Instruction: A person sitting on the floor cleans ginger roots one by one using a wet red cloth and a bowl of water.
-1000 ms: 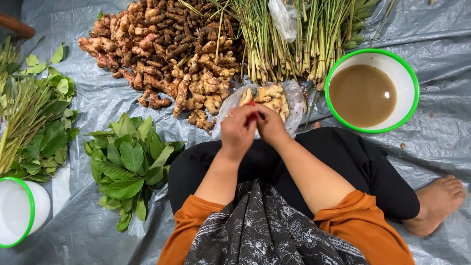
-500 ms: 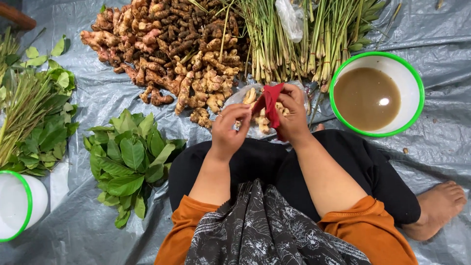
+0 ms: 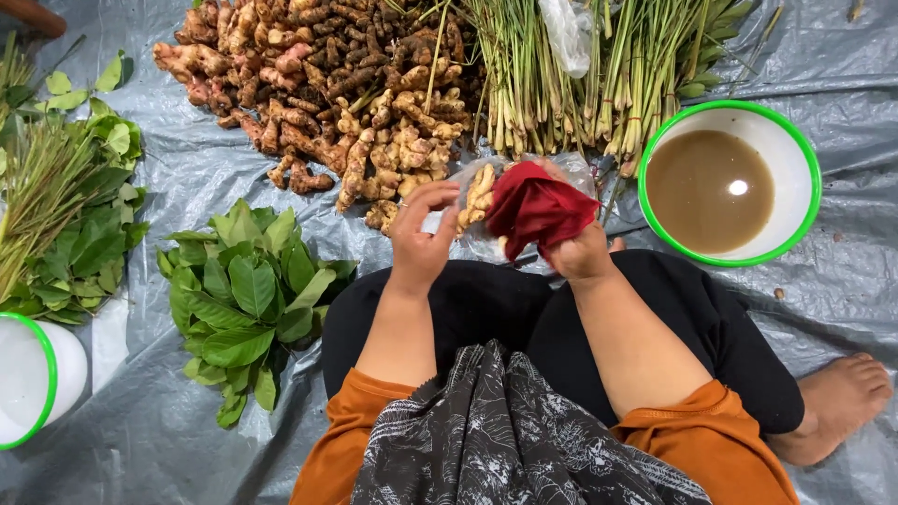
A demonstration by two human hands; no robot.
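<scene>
— So, how would you say that crumpled red bag of thin, soft material (image 3: 538,210) handles?

— Light and limp, by the look of it. It folds and bunches with no stiffness, so it likely keeps no shape unless held. It is probably a little slippery, too. I'd take it at the gathered edge, where the folds give the fingers something to pinch.

— Where is it now?

— Above the person's lap, just in front of the clear plastic bag holding pale ginger pieces (image 3: 477,196), near the pile of brown and pinkish ginger roots (image 3: 327,84) on the grey plastic sheet (image 3: 823,309).

— And the hands?

— The right hand (image 3: 580,252) is closed around the red bag's lower part, fingers curled and clamped on the bunched material. The left hand (image 3: 421,238) is half open, fingers bent, its fingertips touching or almost touching the clear bag; I cannot tell whether it actually grips it. The two hands sit close but apart.

— Anything else close by?

— A white bowl with a green rim (image 3: 804,168), full of murky brown liquid, to the right, and a heap of green leaves (image 3: 248,290) to the left.
</scene>
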